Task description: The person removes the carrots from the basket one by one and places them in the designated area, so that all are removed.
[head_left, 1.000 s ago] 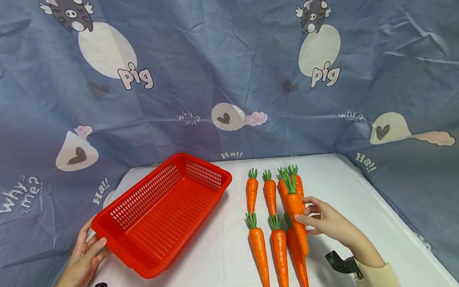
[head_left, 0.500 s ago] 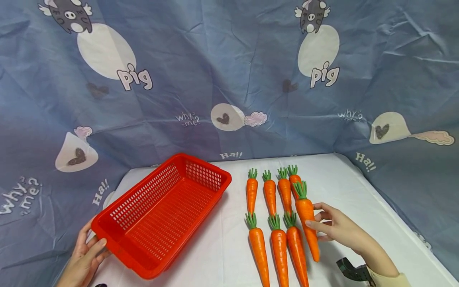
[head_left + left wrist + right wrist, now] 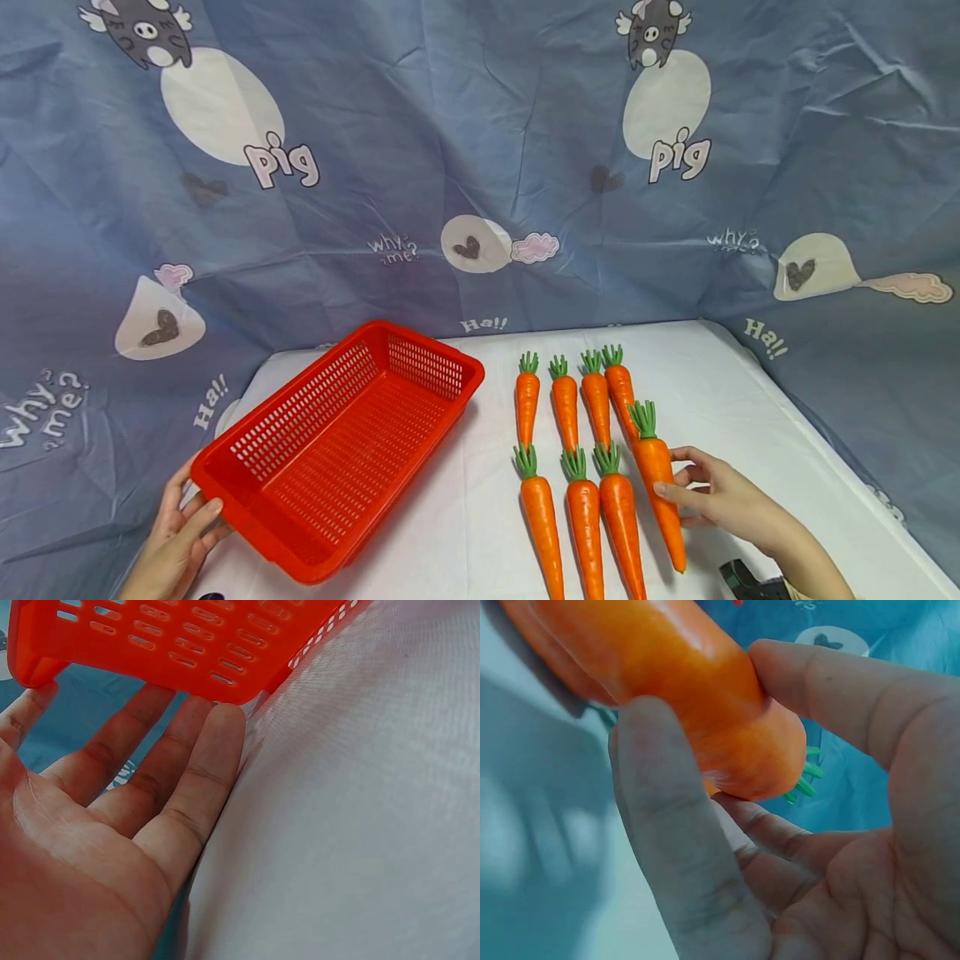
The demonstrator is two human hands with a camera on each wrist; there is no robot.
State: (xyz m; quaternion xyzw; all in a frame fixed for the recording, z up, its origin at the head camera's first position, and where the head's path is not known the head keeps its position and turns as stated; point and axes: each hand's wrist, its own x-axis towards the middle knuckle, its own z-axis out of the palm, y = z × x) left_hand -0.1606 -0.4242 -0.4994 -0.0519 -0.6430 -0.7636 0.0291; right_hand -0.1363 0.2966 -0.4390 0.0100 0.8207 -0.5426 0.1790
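Note:
A red plastic basket (image 3: 352, 454) with slotted walls sits at the left of the table. My left hand (image 3: 174, 533) holds its near-left corner, thumb over the rim and fingers beneath; the left wrist view shows those fingers (image 3: 214, 750) against the basket's underside. On the right, my right hand (image 3: 723, 496) pinches an orange carrot (image 3: 654, 467) with a green top, thumb on one side and fingers on the other. Its tip points toward the near edge. The right wrist view shows the carrot's body (image 3: 705, 697) between thumb and fingers. Whether it touches the table is unclear.
Several carrots lie in two rows to the left of the right hand: a back row (image 3: 565, 408) and a front row (image 3: 585, 533). A white cloth (image 3: 465, 517) covers the table. Blue printed fabric (image 3: 480, 150) hangs behind and at the sides.
My right hand has moved right and nearer with the carrot, from over the other carrots to the right of them. The left hand and basket have stayed in place.

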